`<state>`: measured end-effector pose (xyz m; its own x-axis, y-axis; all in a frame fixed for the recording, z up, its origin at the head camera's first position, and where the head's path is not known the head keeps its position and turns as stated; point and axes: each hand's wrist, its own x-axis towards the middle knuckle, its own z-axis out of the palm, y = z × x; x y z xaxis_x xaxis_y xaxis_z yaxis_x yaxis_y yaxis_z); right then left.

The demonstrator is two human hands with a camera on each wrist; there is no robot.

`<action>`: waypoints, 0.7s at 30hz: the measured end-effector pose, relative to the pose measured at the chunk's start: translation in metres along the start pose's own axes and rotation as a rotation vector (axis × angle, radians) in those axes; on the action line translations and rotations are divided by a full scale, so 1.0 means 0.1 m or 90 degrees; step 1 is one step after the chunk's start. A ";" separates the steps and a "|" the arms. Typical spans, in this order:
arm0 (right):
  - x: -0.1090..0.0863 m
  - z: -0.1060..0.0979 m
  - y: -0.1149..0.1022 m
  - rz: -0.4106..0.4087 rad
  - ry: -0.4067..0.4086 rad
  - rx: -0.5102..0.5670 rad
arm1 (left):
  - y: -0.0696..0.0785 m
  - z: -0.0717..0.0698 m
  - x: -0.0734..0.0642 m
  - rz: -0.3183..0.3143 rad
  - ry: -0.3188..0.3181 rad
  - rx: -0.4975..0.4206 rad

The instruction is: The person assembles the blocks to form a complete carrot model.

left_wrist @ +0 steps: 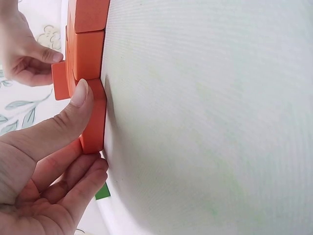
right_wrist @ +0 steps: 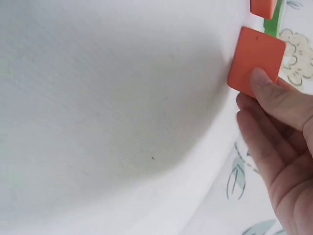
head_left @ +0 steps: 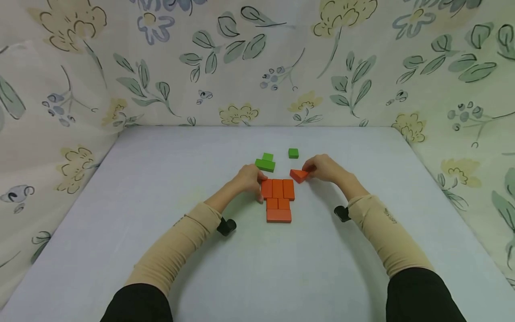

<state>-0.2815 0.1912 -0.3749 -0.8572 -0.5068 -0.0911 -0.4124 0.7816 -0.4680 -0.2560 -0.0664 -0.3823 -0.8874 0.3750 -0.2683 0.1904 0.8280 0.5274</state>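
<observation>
On the table lies a flat arrangement of orange blocks: three side by side, two small ones [head_left: 283, 204] below them, and a wide one [head_left: 279, 216] nearest me. My left hand [head_left: 250, 180] pinches the leftmost orange block [left_wrist: 94, 117] of the row of three, thumb at its near end and fingertips at its far end. Just beyond the row, at the right, my right hand [head_left: 325, 167] holds an orange triangular block [head_left: 298, 175] between thumb and fingers. One flat face of that block [right_wrist: 257, 58] shows in the right wrist view.
Behind the orange blocks lie a longer green block [head_left: 265, 165] with a small green one [head_left: 268, 157] at its far side. Another small green block [head_left: 293, 153] lies further right. Floral cloth [head_left: 241, 67] hangs behind and beside the white table [head_left: 181, 161].
</observation>
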 end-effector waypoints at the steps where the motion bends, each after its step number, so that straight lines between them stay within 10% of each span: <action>1: -0.01 0.01 0.00 -0.001 0.005 -0.001 | 0.00 0.00 0.00 0.000 0.000 -0.001; 21: -0.43 0.05 -0.37 -0.042 0.066 0.059 | 0.00 0.00 -0.02 0.006 -0.001 -0.009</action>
<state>-0.2274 0.1822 -0.3578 -0.8583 -0.5122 0.0309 -0.4427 0.7088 -0.5493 -0.2547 -0.0670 -0.3815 -0.8850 0.3835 -0.2639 0.1932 0.8183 0.5414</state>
